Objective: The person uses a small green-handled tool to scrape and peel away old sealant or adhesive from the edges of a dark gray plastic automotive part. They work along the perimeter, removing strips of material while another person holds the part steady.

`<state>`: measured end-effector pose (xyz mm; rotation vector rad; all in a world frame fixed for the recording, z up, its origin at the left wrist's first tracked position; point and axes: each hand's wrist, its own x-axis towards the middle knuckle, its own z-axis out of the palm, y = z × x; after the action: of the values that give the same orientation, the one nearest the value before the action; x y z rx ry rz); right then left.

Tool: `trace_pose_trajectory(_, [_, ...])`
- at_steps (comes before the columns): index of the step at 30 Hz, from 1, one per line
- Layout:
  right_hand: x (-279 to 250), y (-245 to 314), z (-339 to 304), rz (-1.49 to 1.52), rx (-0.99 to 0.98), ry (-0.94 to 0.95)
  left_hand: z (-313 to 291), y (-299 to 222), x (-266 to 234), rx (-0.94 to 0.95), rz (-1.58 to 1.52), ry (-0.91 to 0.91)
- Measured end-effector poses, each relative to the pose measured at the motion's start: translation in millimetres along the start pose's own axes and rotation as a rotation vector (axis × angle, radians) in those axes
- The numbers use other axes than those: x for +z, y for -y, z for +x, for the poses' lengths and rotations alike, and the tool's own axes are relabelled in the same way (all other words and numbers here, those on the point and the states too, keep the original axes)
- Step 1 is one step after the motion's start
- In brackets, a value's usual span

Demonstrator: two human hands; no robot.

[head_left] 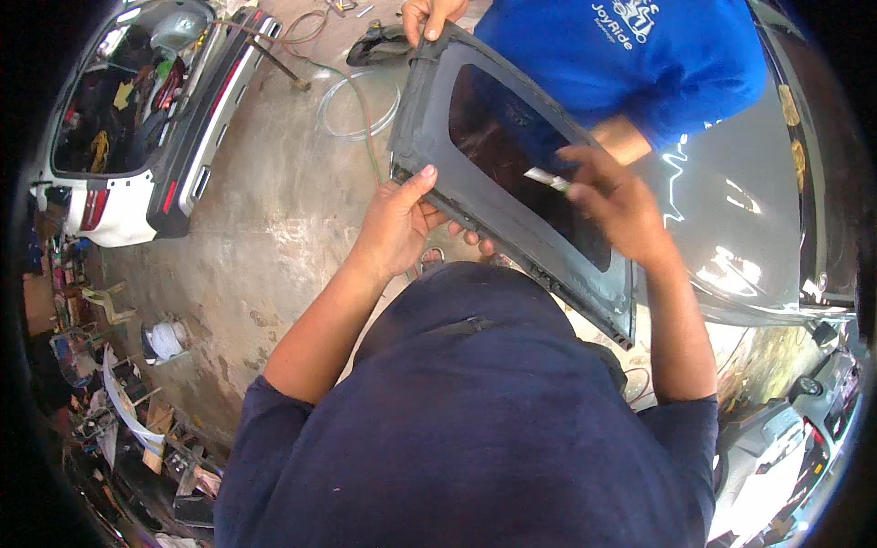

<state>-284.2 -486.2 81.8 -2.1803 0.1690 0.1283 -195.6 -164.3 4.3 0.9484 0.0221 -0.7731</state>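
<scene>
A dark car side window (475,169) with a grey border and black edge trim is held tilted in front of my body. My left hand (397,224) grips its near-left edge, thumb on top and fingers curled beneath. Over the tinted glass, my right hand (623,205), slightly blurred, is closed around a small scraper (545,178) with a flat pale blade and a bit of green at the grip. Whether the blade touches the glass I cannot tell. A co-worker's hand (435,16) holds the far-left corner, and their other forearm (621,139) reaches behind the far edge.
The co-worker in a blue shirt (548,46) leans in opposite me. A grey car panel (749,219) stands at the right. On the left is a white car's rear (128,215) with its hatch opening exposed. A coiled clear hose (356,135) lies on the concrete floor (237,265); clutter lines the lower left.
</scene>
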Motion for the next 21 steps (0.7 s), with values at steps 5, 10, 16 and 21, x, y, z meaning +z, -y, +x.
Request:
trace_pose_trajectory(5, [38.5,17.0,34.9,0.025,-0.293,0.105,7.9,-4.7,-0.4,-0.005,-0.015,-0.037])
trace_pose_trajectory(10, [49.4,24.2,55.7,-0.096,-0.345,0.162,11.8,-1.9,7.8,0.035,-0.023,-0.08])
trace_pose_trajectory(16, [52.4,39.0,55.5,-0.278,-0.367,0.123,18.2,-8.0,7.6,0.034,-0.022,-0.126])
trace_pose_trajectory(21, [53.0,40.8,64.2,-0.259,-0.359,0.128,22.8,-15.5,2.7,-0.047,-0.011,-0.157])
